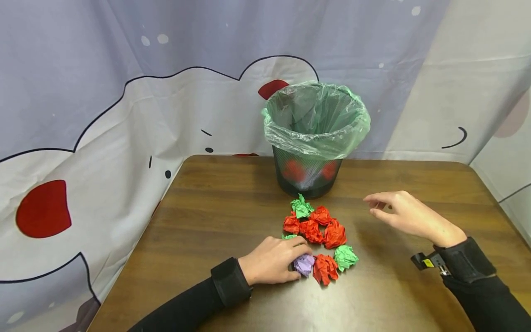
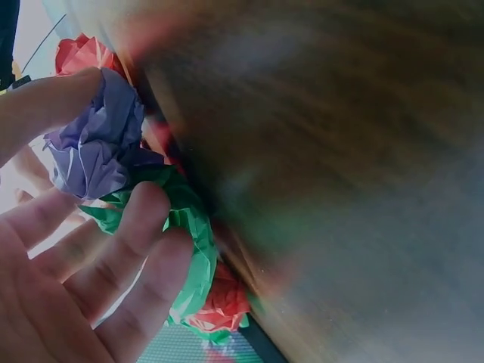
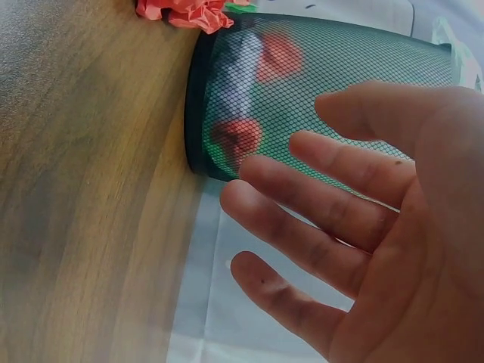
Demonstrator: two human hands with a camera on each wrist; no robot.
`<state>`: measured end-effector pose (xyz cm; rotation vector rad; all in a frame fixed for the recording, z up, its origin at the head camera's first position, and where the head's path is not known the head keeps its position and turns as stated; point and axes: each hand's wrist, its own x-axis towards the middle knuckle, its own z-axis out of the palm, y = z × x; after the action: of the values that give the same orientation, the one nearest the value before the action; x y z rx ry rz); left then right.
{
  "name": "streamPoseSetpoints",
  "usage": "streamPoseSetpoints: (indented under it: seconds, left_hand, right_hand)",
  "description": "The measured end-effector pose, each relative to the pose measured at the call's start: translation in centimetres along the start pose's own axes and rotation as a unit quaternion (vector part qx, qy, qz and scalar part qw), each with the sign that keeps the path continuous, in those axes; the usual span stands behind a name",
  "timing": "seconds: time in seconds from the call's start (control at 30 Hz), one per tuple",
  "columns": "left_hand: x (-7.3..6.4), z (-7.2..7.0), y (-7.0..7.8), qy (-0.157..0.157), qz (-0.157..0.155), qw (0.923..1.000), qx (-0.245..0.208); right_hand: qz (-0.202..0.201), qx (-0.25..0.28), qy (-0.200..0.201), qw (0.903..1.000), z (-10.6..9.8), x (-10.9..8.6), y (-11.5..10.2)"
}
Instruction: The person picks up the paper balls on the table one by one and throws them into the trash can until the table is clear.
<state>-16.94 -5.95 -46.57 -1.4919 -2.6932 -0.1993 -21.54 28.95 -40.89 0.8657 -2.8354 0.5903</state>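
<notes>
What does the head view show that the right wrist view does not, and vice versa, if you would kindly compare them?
Only the head view shows the person's left grip on a purple crumpled paper ball, and two black wristbands.

Only the right wrist view shows the palm side of the right grip, its thumb and four fingers loosely extended.

Both show the brown wood-grain table, the black mesh bin lined with a green plastic bag, red shapes visible through the mesh, and red crumpled paper outside it.
</notes>
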Motion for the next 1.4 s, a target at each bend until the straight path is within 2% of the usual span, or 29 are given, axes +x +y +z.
streamPoseSetpoints:
  seconds: [0.27,0.53,0.87,1.1,1.4]
  left_hand:
    - [0.0,-0.2,0.0,-0.006,-0.006,0.9998,-0.016]
    - [0.1,-0.9,-0.1,0.009,-0.017,0.999,-0.039]
    - [0.2,-1.6,-0.2,0.062,-0.033,0.9955,-0.063]
    - [0.3,-1.9,-0.5,0.084,-0.05,0.9882,-0.118]
    - [0.3,-1.9,-0.7,0.109,-0.059,0.9804,-0.153]
  right_hand:
    - [0.002,0.0,-0.001,1.0,0.0,0.0,0.1]
    - [0.002,-0.001,0.001,1.0,0.2,0.0,0.3]
    - [0.007,0.003,-0.004,1.0,0.2,-0.1,0.3]
    - [0.007,0.004,-0.008,0.9999,0.2,-0.1,0.3]
    - [0.008,0.007,-0.004,0.9999,0.4,-0.2,0.4]
